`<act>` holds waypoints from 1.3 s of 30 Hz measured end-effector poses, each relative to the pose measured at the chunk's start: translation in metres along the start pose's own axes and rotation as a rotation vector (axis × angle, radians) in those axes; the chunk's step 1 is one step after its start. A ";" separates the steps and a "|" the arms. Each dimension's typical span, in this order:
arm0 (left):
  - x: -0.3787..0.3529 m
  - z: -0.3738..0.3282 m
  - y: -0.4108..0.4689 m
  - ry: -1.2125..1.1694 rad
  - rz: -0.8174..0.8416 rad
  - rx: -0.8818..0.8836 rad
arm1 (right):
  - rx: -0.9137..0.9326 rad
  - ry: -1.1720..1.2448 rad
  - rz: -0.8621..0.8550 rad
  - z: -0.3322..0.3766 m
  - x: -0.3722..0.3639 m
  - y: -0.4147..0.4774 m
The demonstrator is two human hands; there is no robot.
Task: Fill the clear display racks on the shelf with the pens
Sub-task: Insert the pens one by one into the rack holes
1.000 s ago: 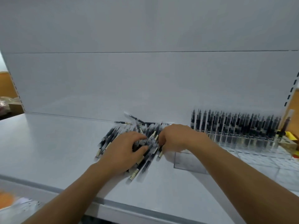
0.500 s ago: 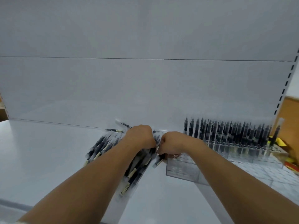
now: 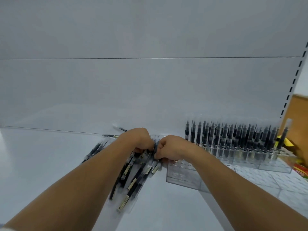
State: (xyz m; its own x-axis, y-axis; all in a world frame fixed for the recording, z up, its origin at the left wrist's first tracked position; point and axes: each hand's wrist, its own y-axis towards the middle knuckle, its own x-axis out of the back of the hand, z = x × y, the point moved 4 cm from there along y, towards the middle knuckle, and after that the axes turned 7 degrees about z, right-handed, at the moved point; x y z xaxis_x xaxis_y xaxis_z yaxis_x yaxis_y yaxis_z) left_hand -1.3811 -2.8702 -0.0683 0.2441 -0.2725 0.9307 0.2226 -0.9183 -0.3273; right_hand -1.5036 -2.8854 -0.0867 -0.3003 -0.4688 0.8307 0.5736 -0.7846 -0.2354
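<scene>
Pens (image 3: 133,174) mostly lie loose on the shelf (image 3: 50,164), just left of the clear rack (image 3: 183,179). Your left grip (image 3: 136,139) and right grip (image 3: 171,147) each curl round a few. Back rows look full, front holes empty.

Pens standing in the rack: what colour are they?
Mostly black, with clear parts. The head view, the only one, shows the pens upright in the clear rack.
</scene>
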 end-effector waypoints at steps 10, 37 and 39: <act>0.001 0.000 -0.002 0.089 -0.144 -0.011 | 0.128 0.423 -0.217 -0.008 0.011 -0.010; -0.011 -0.126 -0.033 -1.170 -0.230 -0.856 | 0.319 0.582 -0.719 -0.147 0.110 -0.140; -0.010 -0.143 -0.030 -1.161 -0.208 -0.888 | 0.327 0.542 -0.735 -0.155 0.119 -0.145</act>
State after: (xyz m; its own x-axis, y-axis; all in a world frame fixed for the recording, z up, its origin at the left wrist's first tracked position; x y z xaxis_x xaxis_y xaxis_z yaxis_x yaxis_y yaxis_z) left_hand -1.5253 -2.8809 -0.0441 0.9785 -0.1329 0.1578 -0.1861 -0.8988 0.3969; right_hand -1.7407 -2.8904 -0.0322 -0.9319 -0.0941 0.3503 0.2616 -0.8432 0.4697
